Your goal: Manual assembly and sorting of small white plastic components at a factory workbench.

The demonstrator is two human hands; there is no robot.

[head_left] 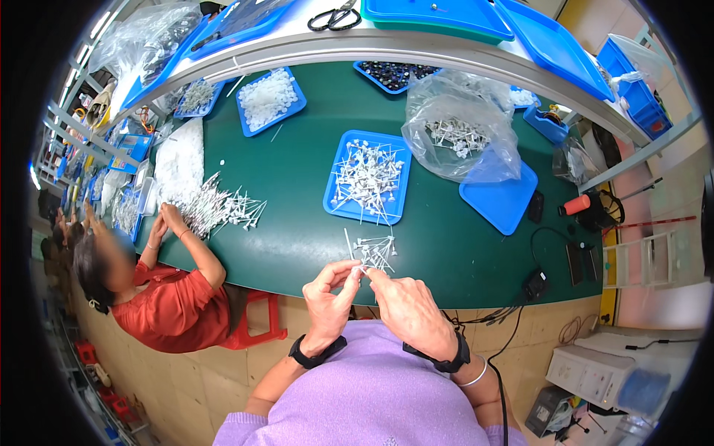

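- Pinching a small white part (360, 268), held left hand (327, 301) and right hand (413, 303) fingertip to fingertip, closed, over the green table (290, 171).
- Could not tell its long axis, mostly finger-hidden.
- Saw loose white stemmed pieces (377, 251) just beyond, stems pointing mixed ways, near the blue tray (335, 209).

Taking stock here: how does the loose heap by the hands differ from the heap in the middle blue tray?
The loose heap is small, the tray heap bigger. The loose heap lies straight on the green table, the tray heap in a blue tray. The loose heap is close to the left hand and right hand, the tray heap farther off. Both hold jumbled, pale, thin-stemmed pieces.
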